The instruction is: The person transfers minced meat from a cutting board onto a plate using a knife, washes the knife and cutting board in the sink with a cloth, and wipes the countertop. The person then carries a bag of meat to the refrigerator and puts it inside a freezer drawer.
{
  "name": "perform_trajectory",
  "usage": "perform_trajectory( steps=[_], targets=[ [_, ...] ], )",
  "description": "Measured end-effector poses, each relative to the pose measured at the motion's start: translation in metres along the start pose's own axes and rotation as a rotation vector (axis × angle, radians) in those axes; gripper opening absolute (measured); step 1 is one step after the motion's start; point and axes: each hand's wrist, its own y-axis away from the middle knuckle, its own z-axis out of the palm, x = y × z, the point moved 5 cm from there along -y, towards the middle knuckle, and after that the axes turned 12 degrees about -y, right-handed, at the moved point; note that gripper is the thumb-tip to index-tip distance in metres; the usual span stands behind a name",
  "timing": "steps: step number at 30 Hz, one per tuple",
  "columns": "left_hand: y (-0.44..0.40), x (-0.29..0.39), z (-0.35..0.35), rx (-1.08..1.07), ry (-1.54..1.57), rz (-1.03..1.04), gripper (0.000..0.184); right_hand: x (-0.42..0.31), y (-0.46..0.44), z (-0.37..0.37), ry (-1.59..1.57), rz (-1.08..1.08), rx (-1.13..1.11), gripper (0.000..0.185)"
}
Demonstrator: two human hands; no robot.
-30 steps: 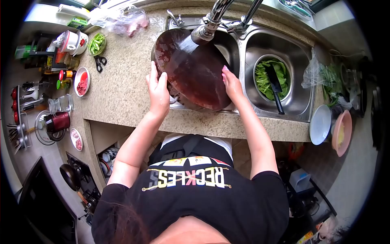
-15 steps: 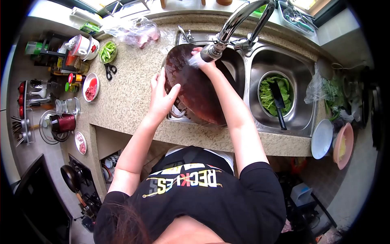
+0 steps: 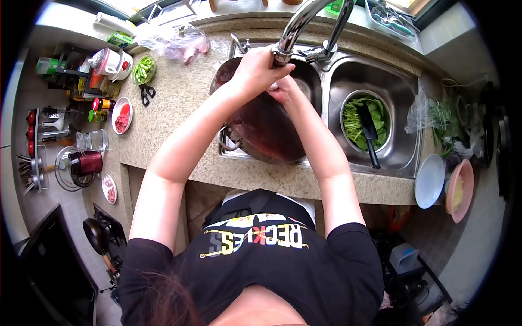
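A large dark wok (image 3: 261,127) sits tilted in the left sink basin, its wet inside facing me and its metal loop handle (image 3: 227,142) toward the counter's front. Above it, my left hand (image 3: 255,69) is closed around the end of the chrome tap spout (image 3: 281,53), thumb across the front. My right hand (image 3: 281,89) is just below the spout, over the wok. Its fingers are mostly hidden behind my left hand, and a small whitish patch shows there.
In the right basin stands a bowl (image 3: 344,120) of green leaves with a black-handled utensil (image 3: 370,133) across it. On the left counter lie scissors (image 3: 147,94), a dish of red meat (image 3: 123,115), cut greens (image 3: 143,69) and a plastic bag (image 3: 176,42). Plates (image 3: 429,182) stand at right.
My left hand has moved from the wok's left rim up to the tap spout. My right hand has drawn back slightly. The spray seen earlier over the wok no longer shows.
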Motion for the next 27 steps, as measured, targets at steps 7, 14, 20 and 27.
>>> perform_trajectory(
  steps=[7, 14, 20, 27],
  targets=[
    [-0.001, -0.013, 0.019, -0.211, 0.195, -0.123, 0.02, 0.008, 0.023, 0.029, 0.088, -0.382, 0.032, 0.032],
    [0.0, -0.015, 0.026, -0.311, 0.311, -0.188, 0.016, 0.047, 0.051, 0.053, 1.239, -0.251, 0.13, 0.027],
    [0.0, -0.013, 0.028, -0.292, 0.344, -0.2, 0.019, 0.003, 0.099, -0.045, 1.564, -0.878, 0.099, 0.019],
    [0.004, -0.007, 0.025, -0.231, 0.355, -0.185, 0.018, -0.019, 0.094, -0.116, 1.514, -0.668, 0.588, 0.02]
  ],
)
